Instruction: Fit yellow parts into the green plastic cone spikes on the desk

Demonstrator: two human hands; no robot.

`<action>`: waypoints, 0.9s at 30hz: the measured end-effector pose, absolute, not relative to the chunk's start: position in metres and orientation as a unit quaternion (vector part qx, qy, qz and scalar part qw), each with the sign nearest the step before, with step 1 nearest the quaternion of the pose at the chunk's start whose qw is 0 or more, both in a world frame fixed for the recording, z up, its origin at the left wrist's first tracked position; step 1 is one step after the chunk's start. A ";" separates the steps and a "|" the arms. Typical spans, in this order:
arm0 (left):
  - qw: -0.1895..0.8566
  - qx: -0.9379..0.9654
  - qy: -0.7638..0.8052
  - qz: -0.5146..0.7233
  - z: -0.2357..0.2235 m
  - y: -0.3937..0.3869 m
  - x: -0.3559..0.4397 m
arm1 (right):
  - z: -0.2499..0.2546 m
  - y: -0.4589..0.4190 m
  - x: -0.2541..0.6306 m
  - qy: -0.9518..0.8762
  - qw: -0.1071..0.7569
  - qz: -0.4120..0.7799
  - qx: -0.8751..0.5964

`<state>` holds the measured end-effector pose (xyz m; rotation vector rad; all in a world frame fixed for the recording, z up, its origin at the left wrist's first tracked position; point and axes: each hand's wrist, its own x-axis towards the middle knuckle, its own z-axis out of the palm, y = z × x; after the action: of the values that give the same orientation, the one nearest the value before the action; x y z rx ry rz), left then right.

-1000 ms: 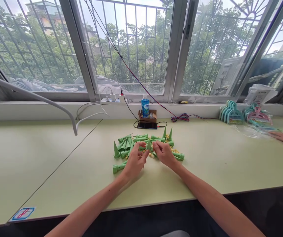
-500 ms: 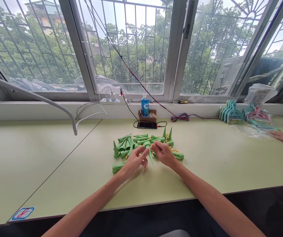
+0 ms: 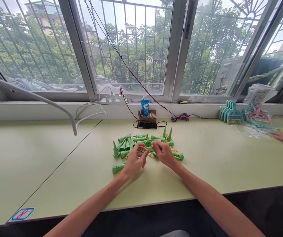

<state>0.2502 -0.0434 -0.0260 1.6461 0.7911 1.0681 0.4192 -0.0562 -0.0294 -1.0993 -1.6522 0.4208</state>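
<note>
One green piece [image 3: 148, 145] between two hands [image 3: 134, 162] [image 3: 164, 153]; three spikes [image 3: 116, 151] [image 3: 164, 133] [image 3: 170, 134] upright nearby.

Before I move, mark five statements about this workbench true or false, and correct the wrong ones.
1. A green piece shows its round open end between the left hand and right hand. True.
2. Every cone is lying flat. False: one green cone, at the pile's left end, stands point up.
3. A phone lies in front of the cardboard box. True.
4. A bottle lies tipped over. False: the blue bottle stands upright.
5. Another person's hand shows at far right. True.
</note>
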 end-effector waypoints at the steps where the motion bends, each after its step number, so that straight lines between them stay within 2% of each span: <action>1: 0.512 0.661 0.328 0.439 -0.025 -0.043 0.250 | -0.029 -0.056 0.420 -0.687 0.534 0.176 -0.460; 5: 0.628 0.589 0.323 0.393 -0.020 -0.042 0.250 | -0.029 -0.057 0.422 -0.708 0.527 0.166 -0.440; 8: 0.666 0.570 0.320 0.360 -0.017 -0.044 0.249 | -0.029 -0.057 0.422 -0.748 0.494 0.178 -0.406; 15: 0.622 0.610 0.311 0.379 -0.016 -0.047 0.247 | -0.033 -0.054 0.421 -0.752 0.491 0.173 -0.404; 22: 0.509 0.691 0.321 0.399 -0.020 -0.048 0.247 | -0.030 -0.056 0.419 -0.732 0.490 0.185 -0.436; 27: 0.490 0.693 0.319 0.422 -0.023 -0.047 0.250 | -0.028 -0.056 0.418 -0.717 0.501 0.180 -0.449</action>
<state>0.2496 -0.0470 -0.0226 1.6831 0.7759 1.0261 0.4184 -0.0563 -0.0284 -1.0857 -1.7340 0.4347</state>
